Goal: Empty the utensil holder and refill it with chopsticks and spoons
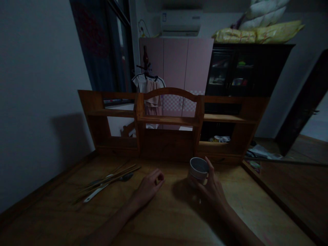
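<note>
My right hand [214, 189] grips a pale cup [196, 174] by its side, fingers on the right rim and thumb across the front. The cup stands upright with its mouth facing up; its inside looks grey, and I cannot tell what is in it. On the desk, left of the cup, my left hand [151, 184] rests with fingers curled in and thumb near the fingertips, nothing visible in it. Farther left lies a loose pile of chopsticks [128, 169] and spoons, among them a white-handled spoon [96, 193] and a dark spoon bowl [126, 177].
A wooden shelf unit [169, 120] runs along the back of the desk [169, 218]. The wall [38, 102] borders the left side. A raised wooden edge [276, 201] bounds the right. Pink cabinets [175, 61] and a dark cupboard stand beyond. The light is dim.
</note>
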`<state>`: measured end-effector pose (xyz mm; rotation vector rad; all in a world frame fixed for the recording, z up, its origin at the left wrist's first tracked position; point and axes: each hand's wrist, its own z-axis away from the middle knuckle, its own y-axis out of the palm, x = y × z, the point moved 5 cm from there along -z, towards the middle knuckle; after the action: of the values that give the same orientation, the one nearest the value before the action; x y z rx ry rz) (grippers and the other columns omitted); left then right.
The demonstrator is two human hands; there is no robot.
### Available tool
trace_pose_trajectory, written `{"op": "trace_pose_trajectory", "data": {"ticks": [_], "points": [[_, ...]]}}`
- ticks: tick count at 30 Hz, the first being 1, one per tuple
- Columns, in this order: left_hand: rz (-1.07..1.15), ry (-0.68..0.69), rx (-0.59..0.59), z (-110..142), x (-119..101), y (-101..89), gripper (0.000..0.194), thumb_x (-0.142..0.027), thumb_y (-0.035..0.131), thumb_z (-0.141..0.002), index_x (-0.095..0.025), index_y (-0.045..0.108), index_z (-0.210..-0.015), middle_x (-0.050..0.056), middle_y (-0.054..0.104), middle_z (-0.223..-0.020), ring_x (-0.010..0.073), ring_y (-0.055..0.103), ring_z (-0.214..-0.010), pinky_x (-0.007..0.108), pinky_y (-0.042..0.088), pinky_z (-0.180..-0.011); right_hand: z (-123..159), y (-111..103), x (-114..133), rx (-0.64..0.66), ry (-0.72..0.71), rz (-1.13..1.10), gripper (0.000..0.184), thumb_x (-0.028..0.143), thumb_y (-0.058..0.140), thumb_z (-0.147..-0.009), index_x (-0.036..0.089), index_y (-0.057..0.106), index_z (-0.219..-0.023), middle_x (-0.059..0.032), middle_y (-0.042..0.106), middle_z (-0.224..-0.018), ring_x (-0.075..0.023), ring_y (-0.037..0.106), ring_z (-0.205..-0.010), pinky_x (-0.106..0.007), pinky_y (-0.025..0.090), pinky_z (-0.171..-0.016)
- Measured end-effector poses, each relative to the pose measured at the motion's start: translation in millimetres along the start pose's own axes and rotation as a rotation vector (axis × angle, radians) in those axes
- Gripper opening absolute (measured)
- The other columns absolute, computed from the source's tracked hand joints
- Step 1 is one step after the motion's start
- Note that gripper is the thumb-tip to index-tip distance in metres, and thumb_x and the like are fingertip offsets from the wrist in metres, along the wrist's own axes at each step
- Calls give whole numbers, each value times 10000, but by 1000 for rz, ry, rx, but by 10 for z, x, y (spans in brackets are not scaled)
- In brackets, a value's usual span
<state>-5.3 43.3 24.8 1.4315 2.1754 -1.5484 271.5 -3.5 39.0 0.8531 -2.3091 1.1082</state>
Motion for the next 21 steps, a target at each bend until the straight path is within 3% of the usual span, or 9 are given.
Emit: {"op": "trace_pose_trajectory", "data": {"ticks": [7, 21], "points": [[-3, 5, 5, 1, -12, -7, 56, -204, 507, -879, -191, 556, -854, 32, 573, -895, 174, 546, -824, 284, 433, -734, -12, 13, -43, -24, -50, -44, 935, 430, 704, -819, 225, 138, -1535, -153, 467, -1383, -349, 560, -1134, -458, 522, -857], [4, -2, 16, -9, -43, -14, 41, -187, 523, -867, -187, 557, -845, 22, 570, -876, 170, 556, -833, 272, 431, -737, 3, 63, -72, 28, -35, -77, 925, 430, 677, -840, 239, 105, -1541, -154, 468, -1382, -351, 586, -1098, -460, 542, -817]]}}
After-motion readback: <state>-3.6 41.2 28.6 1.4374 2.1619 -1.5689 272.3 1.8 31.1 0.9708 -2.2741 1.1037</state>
